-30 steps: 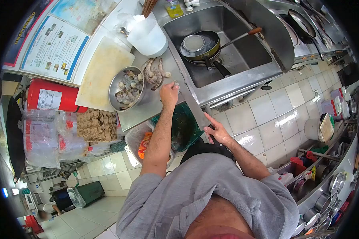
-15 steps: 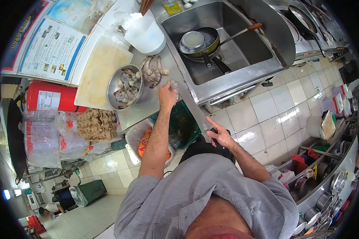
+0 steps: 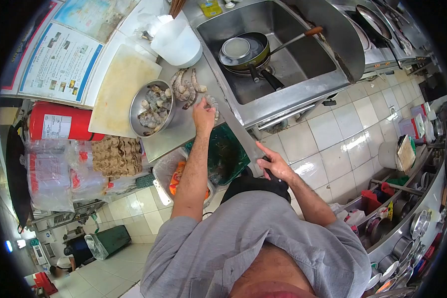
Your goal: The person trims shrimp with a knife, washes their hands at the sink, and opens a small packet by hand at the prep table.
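Note:
My left hand (image 3: 203,118) is closed on a grey shrimp (image 3: 212,107) at the counter's edge. Just beyond it lies a small pile of unpeeled shrimps (image 3: 185,89). To its left stands a steel bowl (image 3: 133,118) with several grey, peeled-looking shrimps (image 3: 154,111) in it. My right hand (image 3: 277,167) is wrapped round the black handle of a knife (image 3: 266,163), its index finger stretched forward. The blade seems to point toward the counter, but its outline merges with the metal edge.
A sink (image 3: 303,74) holds a pan (image 3: 253,54) and a long-handled utensil. Left of it are a white tub (image 3: 179,47) and a cutting board (image 3: 116,94). Below the counter are a green-lined bin (image 3: 228,154) and egg trays (image 3: 115,155). A person (image 3: 67,263) is far back, lower left.
The view has shifted slightly. My left hand has turned a little and the shrimp now shows along its right side. My right hand keeps hold of the knife.

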Demonstrator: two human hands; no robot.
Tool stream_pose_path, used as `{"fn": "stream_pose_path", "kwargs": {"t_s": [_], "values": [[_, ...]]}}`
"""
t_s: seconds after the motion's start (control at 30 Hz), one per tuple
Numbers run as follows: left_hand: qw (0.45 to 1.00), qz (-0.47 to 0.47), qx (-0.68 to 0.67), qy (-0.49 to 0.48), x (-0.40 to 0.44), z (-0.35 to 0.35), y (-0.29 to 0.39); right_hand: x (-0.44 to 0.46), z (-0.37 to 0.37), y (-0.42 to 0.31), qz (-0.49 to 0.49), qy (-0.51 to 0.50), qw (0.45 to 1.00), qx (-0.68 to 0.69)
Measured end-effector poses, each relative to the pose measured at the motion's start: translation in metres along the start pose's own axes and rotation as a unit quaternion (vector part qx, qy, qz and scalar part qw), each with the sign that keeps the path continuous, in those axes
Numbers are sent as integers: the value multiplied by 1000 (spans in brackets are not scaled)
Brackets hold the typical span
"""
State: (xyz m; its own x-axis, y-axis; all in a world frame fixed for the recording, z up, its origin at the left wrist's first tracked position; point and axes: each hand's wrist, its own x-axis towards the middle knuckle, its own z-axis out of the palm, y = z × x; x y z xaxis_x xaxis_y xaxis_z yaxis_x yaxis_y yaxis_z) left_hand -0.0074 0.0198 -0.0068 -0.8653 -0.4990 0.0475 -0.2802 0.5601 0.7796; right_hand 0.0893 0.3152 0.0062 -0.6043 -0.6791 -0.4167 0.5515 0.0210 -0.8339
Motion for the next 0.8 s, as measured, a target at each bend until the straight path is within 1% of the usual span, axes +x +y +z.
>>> {"fn": "stream_pose_path", "kwargs": {"t_s": [0.1, 0.23, 0.33, 0.43, 0.5, 0.63, 0.73, 0.8], "values": [[1000, 4, 11, 0, -3, -2, 4, -17, -6, 3, 12, -3, 1000, -9], [1000, 0, -9, 6, -1, -1, 0, -22, -11, -8, 33, 2, 999, -14], [999, -4, -35, -20, 0, -1, 1, -31, -19, -9, 30, -1, 999, -32], [1000, -1, -6, -7, -5, -6, 8, -34, -24, -21, 58, -11, 998, -30], [1000, 0, -15, -16, -5, -7, 11, -36, -26, -32, 91, 7, 993, -75], [1000, -9, -20, -16, -2, -6, 7, -34, -37, -33, 77, -9, 995, -67], [1000, 16, 0, -26, -2, -5, 5, -37, -43, -36, 102, -5, 991, -85], [999, 2, -40, -23, -1, -5, 4, -30, -45, -37, 67, -14, 995, -70]]}}
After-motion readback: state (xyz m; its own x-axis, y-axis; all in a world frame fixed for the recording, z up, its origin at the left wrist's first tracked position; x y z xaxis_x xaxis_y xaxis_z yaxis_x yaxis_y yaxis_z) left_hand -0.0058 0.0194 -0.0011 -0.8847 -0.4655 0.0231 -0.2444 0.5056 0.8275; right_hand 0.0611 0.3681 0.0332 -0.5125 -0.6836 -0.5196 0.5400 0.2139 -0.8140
